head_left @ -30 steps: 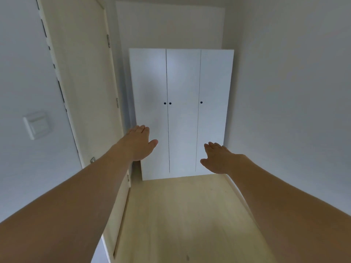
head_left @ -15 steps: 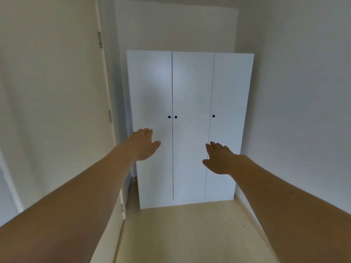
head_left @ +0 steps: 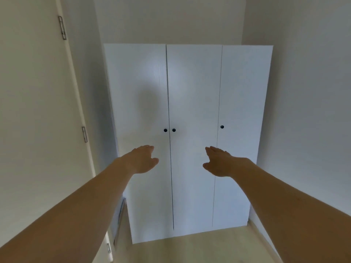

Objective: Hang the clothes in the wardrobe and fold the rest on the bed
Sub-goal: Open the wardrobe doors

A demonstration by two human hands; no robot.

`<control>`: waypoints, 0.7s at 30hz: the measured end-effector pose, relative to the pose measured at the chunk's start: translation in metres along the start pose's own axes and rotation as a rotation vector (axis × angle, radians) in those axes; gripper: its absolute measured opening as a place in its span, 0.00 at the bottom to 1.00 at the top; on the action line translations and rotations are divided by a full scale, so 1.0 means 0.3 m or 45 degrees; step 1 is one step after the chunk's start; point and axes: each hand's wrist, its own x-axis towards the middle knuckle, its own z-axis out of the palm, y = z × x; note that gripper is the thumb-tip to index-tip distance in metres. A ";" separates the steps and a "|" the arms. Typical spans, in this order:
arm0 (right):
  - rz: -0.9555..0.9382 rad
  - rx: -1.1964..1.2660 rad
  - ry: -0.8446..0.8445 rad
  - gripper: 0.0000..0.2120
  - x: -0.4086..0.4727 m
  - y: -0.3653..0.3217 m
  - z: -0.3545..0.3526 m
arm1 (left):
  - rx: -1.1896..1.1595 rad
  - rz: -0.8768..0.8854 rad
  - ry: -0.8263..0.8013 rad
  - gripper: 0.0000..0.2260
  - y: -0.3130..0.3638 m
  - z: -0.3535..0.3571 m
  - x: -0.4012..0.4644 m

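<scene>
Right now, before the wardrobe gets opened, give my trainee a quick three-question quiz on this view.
1. True or false: all doors of the white wardrobe are closed.
2. How many round black knobs show on it?
3. Pick one. The left hand and right hand are: A) each gripping a knob, B) open, holding nothing, C) carrying clothes.

Key: 1 true; 2 three; 3 B.

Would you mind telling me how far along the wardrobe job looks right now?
Nothing looks done: all three doors of the wardrobe are closed, and no clothes are in view. In hand: the left hand and right hand, both open and empty, reach toward the knobs. Opening, hanging and folding all remain.
</scene>
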 end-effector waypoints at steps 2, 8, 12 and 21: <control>-0.027 0.037 0.025 0.29 0.166 0.042 -0.035 | -0.031 -0.032 0.014 0.27 -0.022 -0.011 0.162; -0.076 0.273 0.039 0.29 0.629 0.114 -0.111 | -0.073 -0.070 0.037 0.27 -0.079 -0.029 0.564; -0.084 0.520 0.005 0.29 0.896 0.115 -0.120 | -0.107 -0.064 -0.021 0.26 -0.148 -0.014 0.796; -0.035 0.807 0.081 0.28 1.517 0.125 -0.064 | -0.200 -0.074 -0.083 0.26 -0.322 0.126 1.405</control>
